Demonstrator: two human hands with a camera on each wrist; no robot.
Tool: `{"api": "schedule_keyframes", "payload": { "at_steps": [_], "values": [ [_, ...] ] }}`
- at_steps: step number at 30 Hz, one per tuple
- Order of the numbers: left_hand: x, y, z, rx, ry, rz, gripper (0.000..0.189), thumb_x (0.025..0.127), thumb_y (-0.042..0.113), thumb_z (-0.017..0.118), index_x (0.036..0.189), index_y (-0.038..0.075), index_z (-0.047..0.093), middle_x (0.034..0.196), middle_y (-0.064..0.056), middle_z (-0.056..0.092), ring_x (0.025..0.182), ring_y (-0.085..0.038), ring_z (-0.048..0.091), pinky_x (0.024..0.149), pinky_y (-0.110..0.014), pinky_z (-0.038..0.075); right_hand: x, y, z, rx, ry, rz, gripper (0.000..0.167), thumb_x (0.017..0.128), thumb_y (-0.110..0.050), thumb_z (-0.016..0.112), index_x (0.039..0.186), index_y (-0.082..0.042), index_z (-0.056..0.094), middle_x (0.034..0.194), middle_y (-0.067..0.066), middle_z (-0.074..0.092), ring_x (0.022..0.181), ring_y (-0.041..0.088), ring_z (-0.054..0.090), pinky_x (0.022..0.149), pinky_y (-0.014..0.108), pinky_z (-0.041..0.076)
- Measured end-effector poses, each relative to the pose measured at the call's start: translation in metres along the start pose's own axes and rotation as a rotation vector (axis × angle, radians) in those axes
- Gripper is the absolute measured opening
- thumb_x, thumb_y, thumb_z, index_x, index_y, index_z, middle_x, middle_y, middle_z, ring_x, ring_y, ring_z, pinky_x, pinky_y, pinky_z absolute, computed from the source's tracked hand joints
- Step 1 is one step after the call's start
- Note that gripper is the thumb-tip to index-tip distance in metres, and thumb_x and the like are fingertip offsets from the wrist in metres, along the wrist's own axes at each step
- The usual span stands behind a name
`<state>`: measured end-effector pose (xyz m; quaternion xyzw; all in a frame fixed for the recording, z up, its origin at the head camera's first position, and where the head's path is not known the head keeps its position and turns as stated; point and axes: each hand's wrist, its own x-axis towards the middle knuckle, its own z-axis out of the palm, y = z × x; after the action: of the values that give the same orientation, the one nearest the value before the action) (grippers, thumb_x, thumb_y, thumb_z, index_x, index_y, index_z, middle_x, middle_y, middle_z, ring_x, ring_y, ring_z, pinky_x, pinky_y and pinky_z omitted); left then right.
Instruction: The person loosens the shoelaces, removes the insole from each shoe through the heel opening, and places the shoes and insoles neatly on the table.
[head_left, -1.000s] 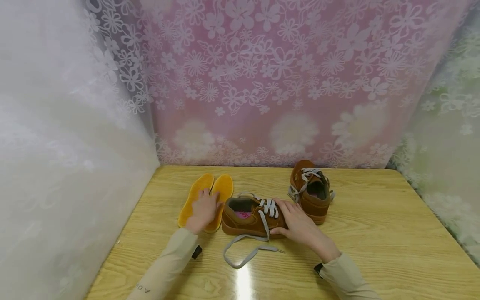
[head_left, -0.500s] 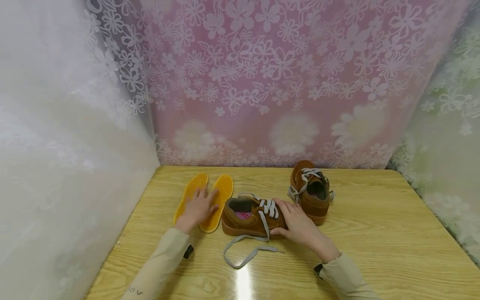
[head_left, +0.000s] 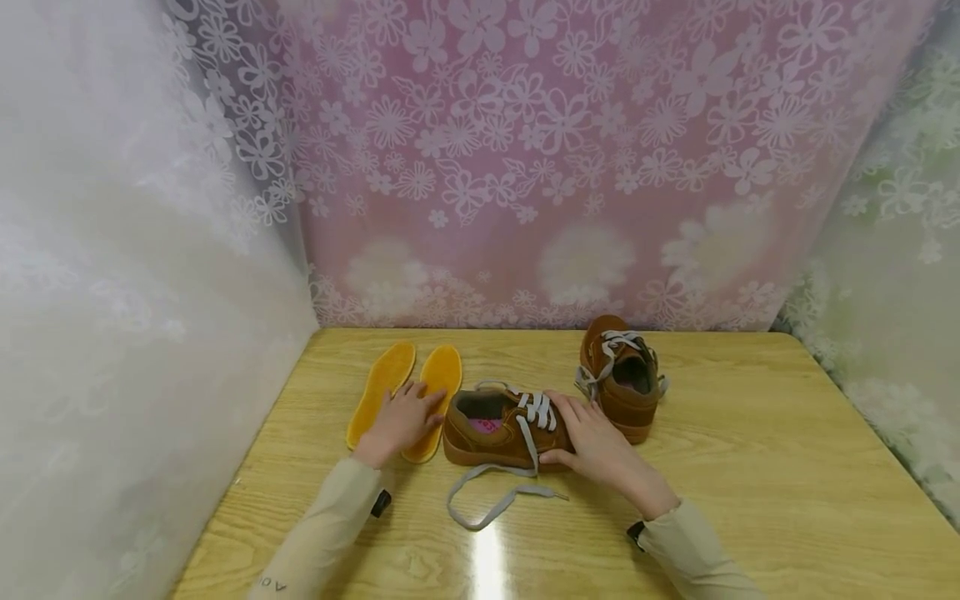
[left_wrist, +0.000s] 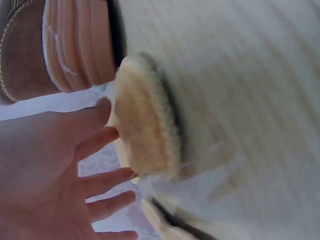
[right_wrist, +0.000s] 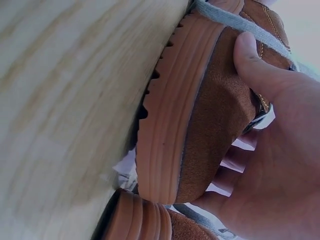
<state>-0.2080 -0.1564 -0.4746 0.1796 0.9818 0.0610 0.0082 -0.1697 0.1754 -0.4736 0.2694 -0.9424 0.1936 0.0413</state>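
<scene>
My left hand (head_left: 401,423) is over the nearer-to-shoe insole (head_left: 442,367), a yellow, fuzzy one lying on the table. In the left wrist view its fingers are spread and mostly straight, with thumb and forefinger right at the edge of that insole (left_wrist: 145,125). Another yellow insole (head_left: 381,379) lies to the left, partly behind the hand. My right hand (head_left: 600,450) grips the toe of a brown lace-up shoe (head_left: 483,446), thumb on the near side and fingers over the far side. The shoe stands sole down, its heel toward the insoles, with a pink patch showing inside.
A matching brown shoe (head_left: 633,408) stands behind the right hand, toe toward the back wall. One loose grey lace (head_left: 480,473) trails from the held shoe onto the wooden table (head_left: 787,467). Flower-patterned curtains (head_left: 525,167) enclose the back and sides.
The left insole has shifted left, opening a gap between the two insoles. My left hand went left with it, then came slightly back right. The right hand keeps its hold on the shoe.
</scene>
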Motion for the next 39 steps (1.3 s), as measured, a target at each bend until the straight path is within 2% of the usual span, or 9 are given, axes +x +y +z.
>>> {"api": "schedule_keyframes", "payload": {
  "at_steps": [4, 7, 11, 13, 18, 23, 26, 35, 39],
  "values": [
    [0.01, 0.001, -0.01, -0.064, 0.117, 0.057, 0.036, 0.104, 0.026, 0.059, 0.138, 0.013, 0.064, 0.142, -0.023, 0.056, 0.135, -0.048, 0.046, 0.108, -0.071, 0.034, -0.001, -0.001, 0.0, -0.061, 0.06, -0.042, 0.101, 0.082, -0.041, 0.083, 0.158, -0.004, 0.029, 0.151, 0.026, 0.043, 0.139, 0.044, 0.043, 0.109, 0.065, 0.036],
    [0.018, 0.008, -0.021, -0.151, 0.19, 0.109, 0.034, 0.107, 0.024, 0.055, 0.135, 0.009, 0.066, 0.139, -0.019, 0.059, 0.134, -0.042, 0.049, 0.111, -0.064, 0.035, -0.004, -0.007, -0.004, -0.115, 0.2, -0.135, 0.101, 0.078, -0.034, 0.088, 0.156, -0.001, 0.032, 0.153, 0.025, 0.039, 0.139, 0.044, 0.041, 0.106, 0.063, 0.041],
    [0.03, 0.023, -0.034, -0.325, 0.174, 0.177, 0.037, 0.11, 0.029, 0.046, 0.137, 0.01, 0.064, 0.141, -0.011, 0.06, 0.134, -0.032, 0.05, 0.114, -0.052, 0.037, -0.006, -0.024, -0.013, -0.098, 0.427, -0.323, 0.07, 0.079, -0.018, 0.088, 0.139, 0.0, 0.055, 0.139, 0.022, 0.053, 0.128, 0.039, 0.052, 0.1, 0.054, 0.05],
    [0.037, 0.032, -0.036, -0.411, 0.125, 0.22, 0.04, 0.111, 0.032, 0.042, 0.14, 0.012, 0.062, 0.142, -0.008, 0.059, 0.133, -0.029, 0.052, 0.114, -0.048, 0.039, -0.006, -0.034, -0.013, -0.069, 0.462, -0.422, 0.051, 0.081, -0.013, 0.086, 0.126, -0.002, 0.066, 0.127, 0.016, 0.062, 0.118, 0.032, 0.059, 0.094, 0.046, 0.053],
    [0.051, 0.05, -0.028, -0.556, -0.035, 0.313, 0.045, 0.111, 0.039, 0.039, 0.147, 0.019, 0.055, 0.148, -0.002, 0.055, 0.131, -0.023, 0.055, 0.111, -0.045, 0.043, -0.009, -0.056, 0.0, -0.071, 0.286, -0.534, 0.034, 0.081, -0.016, 0.087, 0.112, -0.01, 0.074, 0.11, 0.001, 0.069, 0.098, 0.016, 0.065, 0.086, 0.031, 0.056],
    [0.056, 0.058, -0.021, -0.552, -0.129, 0.353, 0.045, 0.109, 0.044, 0.042, 0.149, 0.025, 0.054, 0.149, 0.004, 0.054, 0.128, -0.019, 0.058, 0.106, -0.043, 0.047, -0.015, -0.063, 0.012, -0.107, 0.016, -0.437, 0.042, 0.083, -0.023, 0.085, 0.121, -0.01, 0.073, 0.114, 0.0, 0.07, 0.098, 0.016, 0.068, 0.079, 0.028, 0.058],
    [0.056, 0.059, -0.019, -0.535, -0.15, 0.342, 0.044, 0.108, 0.048, 0.043, 0.146, 0.031, 0.057, 0.146, 0.007, 0.057, 0.127, -0.017, 0.059, 0.106, -0.044, 0.048, -0.017, -0.062, 0.016, -0.108, -0.081, -0.365, 0.043, 0.085, -0.023, 0.084, 0.125, -0.011, 0.071, 0.111, 0.0, 0.069, 0.093, 0.015, 0.069, 0.072, 0.026, 0.057],
    [0.054, 0.06, -0.016, -0.536, -0.156, 0.296, 0.042, 0.106, 0.055, 0.043, 0.142, 0.039, 0.058, 0.143, 0.011, 0.059, 0.125, -0.016, 0.06, 0.101, -0.042, 0.05, -0.017, -0.053, 0.019, -0.126, -0.115, -0.34, 0.013, 0.084, -0.014, 0.083, 0.093, -0.014, 0.074, 0.085, -0.004, 0.067, 0.07, 0.006, 0.063, 0.057, 0.019, 0.049],
    [0.049, 0.062, -0.016, -0.538, -0.139, 0.259, 0.044, 0.105, 0.055, 0.043, 0.142, 0.037, 0.059, 0.143, 0.01, 0.059, 0.127, -0.018, 0.059, 0.104, -0.044, 0.049, -0.019, -0.051, 0.015, -0.083, -0.148, -0.314, 0.014, 0.085, -0.011, 0.083, 0.081, -0.016, 0.07, 0.078, -0.006, 0.065, 0.065, 0.003, 0.058, 0.053, 0.018, 0.043]
  ]
}}
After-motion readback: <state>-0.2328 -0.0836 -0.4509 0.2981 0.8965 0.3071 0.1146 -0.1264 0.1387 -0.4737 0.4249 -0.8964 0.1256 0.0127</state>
